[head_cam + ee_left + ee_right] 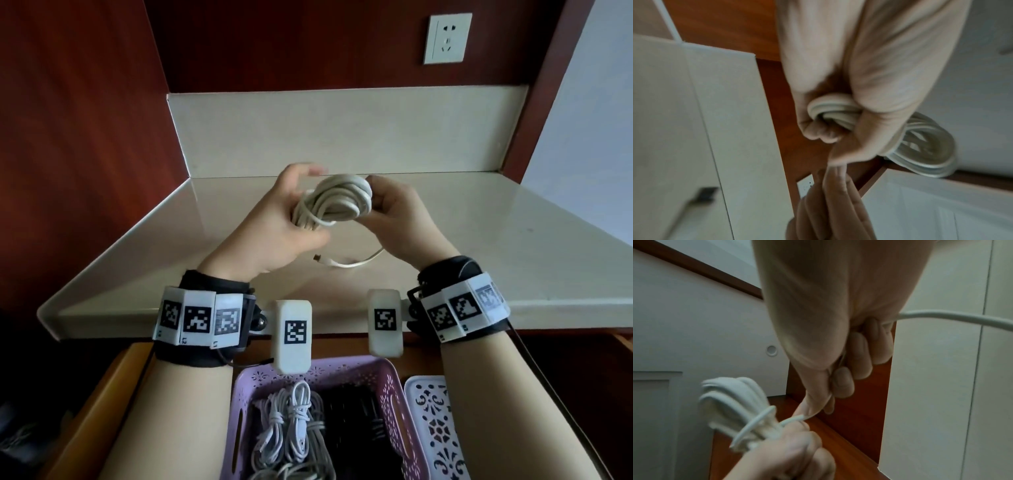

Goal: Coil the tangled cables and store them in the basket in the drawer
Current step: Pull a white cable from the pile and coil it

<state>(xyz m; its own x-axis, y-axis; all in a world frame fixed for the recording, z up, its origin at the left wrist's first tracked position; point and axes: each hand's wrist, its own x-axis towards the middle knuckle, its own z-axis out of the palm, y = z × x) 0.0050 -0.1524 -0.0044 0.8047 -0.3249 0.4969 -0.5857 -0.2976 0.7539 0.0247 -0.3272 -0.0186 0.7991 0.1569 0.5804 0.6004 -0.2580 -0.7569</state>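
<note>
Nearest me, the purple basket (pixel 394 377) in the open drawer (pixel 113 383) already holds coiled cables. Above the counter (pixel 479 240), my left hand (pixel 274 226) grips the white cable coil (pixel 334 202); my right hand (pixel 394 212) pinches its loose tail. It looks light, springy; I'd hold across the bundled middle.

Pale countertop (pixel 445 240) — cable end (pixel 329 262) perhaps touching

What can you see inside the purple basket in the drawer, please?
Inside the purple basket lie bundled white cables on its left side, with dark cables beside them. The basket's floor is covered, and its near end runs out of the head view.
</note>
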